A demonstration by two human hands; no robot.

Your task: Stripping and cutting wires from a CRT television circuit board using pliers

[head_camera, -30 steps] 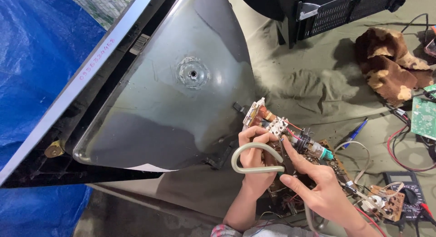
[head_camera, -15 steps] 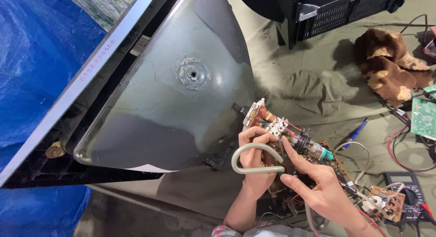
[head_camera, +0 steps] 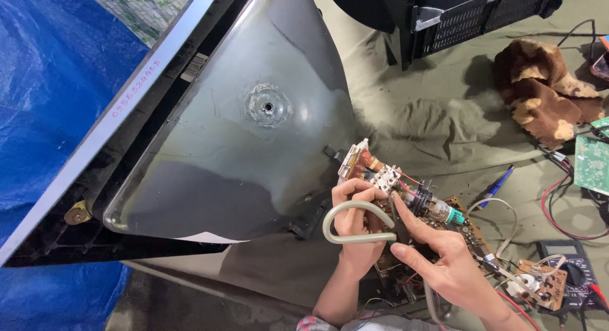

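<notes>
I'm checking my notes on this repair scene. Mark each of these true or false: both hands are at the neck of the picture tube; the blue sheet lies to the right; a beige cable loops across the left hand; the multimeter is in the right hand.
1. Both hands work at the tube neck: true; left hand, right hand.
2. The blue sheet lies to the right: false, it is on the left.
3. A beige cable loops across the left hand: true.
4. The multimeter is in the right hand: false, it lies on the cloth.

Green circuit board (head_camera: 595, 159) and multimeter (head_camera: 580, 277) cut off at right edge.
</notes>
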